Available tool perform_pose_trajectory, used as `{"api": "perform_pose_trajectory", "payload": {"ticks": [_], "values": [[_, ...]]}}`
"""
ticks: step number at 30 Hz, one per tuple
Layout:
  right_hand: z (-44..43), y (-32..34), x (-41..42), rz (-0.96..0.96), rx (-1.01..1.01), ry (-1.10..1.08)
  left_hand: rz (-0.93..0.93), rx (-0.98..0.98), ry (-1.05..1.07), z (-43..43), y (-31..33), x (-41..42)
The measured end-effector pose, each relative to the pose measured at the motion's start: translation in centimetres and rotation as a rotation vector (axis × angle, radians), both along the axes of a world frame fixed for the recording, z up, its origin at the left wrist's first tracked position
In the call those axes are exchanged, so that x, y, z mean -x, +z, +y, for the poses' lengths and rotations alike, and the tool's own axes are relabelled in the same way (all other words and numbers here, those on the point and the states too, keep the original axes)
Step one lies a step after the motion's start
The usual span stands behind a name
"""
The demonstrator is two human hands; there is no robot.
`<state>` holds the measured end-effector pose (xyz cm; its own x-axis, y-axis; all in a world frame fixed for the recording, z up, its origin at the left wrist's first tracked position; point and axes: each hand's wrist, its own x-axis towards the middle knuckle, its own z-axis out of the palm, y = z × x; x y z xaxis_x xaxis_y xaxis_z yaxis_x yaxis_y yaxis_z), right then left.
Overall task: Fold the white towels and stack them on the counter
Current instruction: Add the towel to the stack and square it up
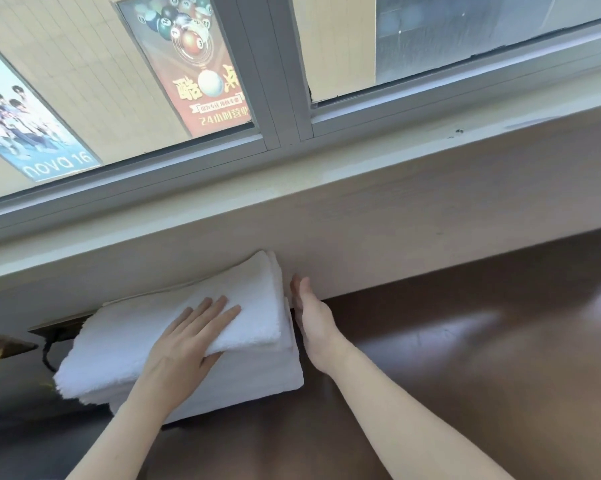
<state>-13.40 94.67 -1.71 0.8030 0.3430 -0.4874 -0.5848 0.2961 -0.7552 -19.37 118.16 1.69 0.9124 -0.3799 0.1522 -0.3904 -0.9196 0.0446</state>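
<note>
Fingers [216,311] of left hand [188,341] lay straight and flat on the top towel [250,289], pressing, not gripping. The thumb was hidden at the towel's near edge, so I couldn't tell if it hooked under. Right hand [312,317] stood edge-on with straight fingers against the right side of the stack [257,375], probably squaring it up. Neither hand was closed round anything.

Stack sat lower left of centre on the table [465,341], backed against the pale ledge [396,209].

Handling, my read: terry cloth, so soft, light and limp, not slippery or fragile. A single towel would sag and unfold if lifted by one corner; better to take it along the folded edge or carry it flat on the palms. To shift the whole stack, hold it from both sides low down, since the upper layers looked skewed and could slide.

Table was dark brown and glossy, with glare patches at right. Window frame [285,81] filled the upper half, with a billiards poster [195,64] upper centre-left and another poster [32,126] at far left. A dark cable [46,355] hung left of the stack.
</note>
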Motion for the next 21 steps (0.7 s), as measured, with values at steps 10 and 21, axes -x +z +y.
{"api": "perform_pose_trajectory", "payload": {"ticks": [10, 21], "values": [[4.3, 0.5, 0.7, -0.212, 0.155, 0.141, 0.197, 0.079, 0.224, -3.9, 1.2, -0.1], [4.8, -1.3, 0.3, -0.332, 0.120, 0.139, 0.351, 0.168, 0.360, -4.1, 1.9, -5.0]]}}
